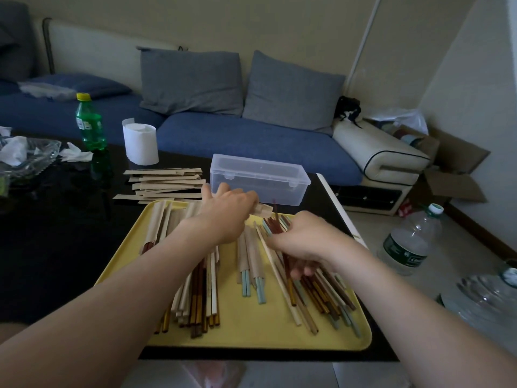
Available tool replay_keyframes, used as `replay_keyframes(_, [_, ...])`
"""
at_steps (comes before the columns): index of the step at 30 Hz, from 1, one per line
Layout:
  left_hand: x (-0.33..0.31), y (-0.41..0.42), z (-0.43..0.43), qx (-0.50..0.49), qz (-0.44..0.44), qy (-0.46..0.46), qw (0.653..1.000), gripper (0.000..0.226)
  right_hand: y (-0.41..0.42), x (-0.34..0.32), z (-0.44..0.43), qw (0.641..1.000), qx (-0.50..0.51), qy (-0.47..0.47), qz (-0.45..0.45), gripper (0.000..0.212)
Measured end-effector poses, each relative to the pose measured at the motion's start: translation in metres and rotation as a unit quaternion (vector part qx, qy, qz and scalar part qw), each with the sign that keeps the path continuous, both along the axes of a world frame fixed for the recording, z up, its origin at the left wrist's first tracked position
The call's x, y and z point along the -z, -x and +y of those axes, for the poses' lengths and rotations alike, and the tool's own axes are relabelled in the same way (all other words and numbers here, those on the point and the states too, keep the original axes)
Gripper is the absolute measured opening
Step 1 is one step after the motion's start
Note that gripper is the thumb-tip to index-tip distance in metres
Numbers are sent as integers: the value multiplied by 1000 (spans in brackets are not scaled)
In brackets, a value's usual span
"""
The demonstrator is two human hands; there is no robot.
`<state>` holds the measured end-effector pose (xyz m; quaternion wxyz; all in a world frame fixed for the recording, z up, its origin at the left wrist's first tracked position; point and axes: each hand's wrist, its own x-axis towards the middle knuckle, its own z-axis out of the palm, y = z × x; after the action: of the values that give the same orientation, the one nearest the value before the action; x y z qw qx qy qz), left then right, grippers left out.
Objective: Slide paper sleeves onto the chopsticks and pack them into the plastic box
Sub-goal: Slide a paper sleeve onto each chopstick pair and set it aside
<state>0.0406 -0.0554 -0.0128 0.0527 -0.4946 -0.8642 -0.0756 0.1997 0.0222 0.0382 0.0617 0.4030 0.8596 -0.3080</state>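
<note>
Sleeving step: the left hand (226, 212) pinches a paper sleeve (264, 210) and the right hand (305, 243) grips chopsticks (316, 289). Next, I think, poke the sticks in. The plastic box (260, 177) waits at 12 o'clock.

The left hand (223, 212) covers most of a blurred paper sleeve (264, 210).

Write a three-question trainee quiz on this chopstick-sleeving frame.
1. True or false: the plastic box has its lid shut.
2. The left hand pinches: A a bottle, B a paper sleeve, C a tissue?
3. Fill in: the right hand grips loose chopsticks on the ___ tray.
Key: 1 true; 2 B; 3 yellow.
</note>
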Motion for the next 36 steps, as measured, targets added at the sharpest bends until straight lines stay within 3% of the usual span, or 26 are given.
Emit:
replay_keyframes(4, [1,3,-1,-34,32,-10,999,44,-5,-6,5,996,-66,-50,45,31])
replay_keyframes(10, [1,9,-3,-71,28,-39,996,50,-7,-4,9,988,-137,-52,-47,26])
replay_keyframes(14, [0,11,-5,-93,19,-45,994,58,-11,-7,14,987,-149,-35,-54,24])
replay_keyframes(22, [3,14,-5,-32,39,-51,997,52,-10,1,24,981,-179,-53,-49,28])
replay_keyframes(26, [1,13,-6,55,60,-58,995,48,-8,9,31,984,-174,-36,10,21])
replay_keyframes(29, [-1,9,-5,115,53,-75,989,47,-8,13,34,986,-132,39,96,18])
replay_keyframes(32, [1,-1,0,111,57,-85,989,50,-7,15,31,973,-40,139,181,26])
replay_keyframes(36, [1,-7,5,93,-54,-171,979,41,-6,15,29,952,0,182,246,35])
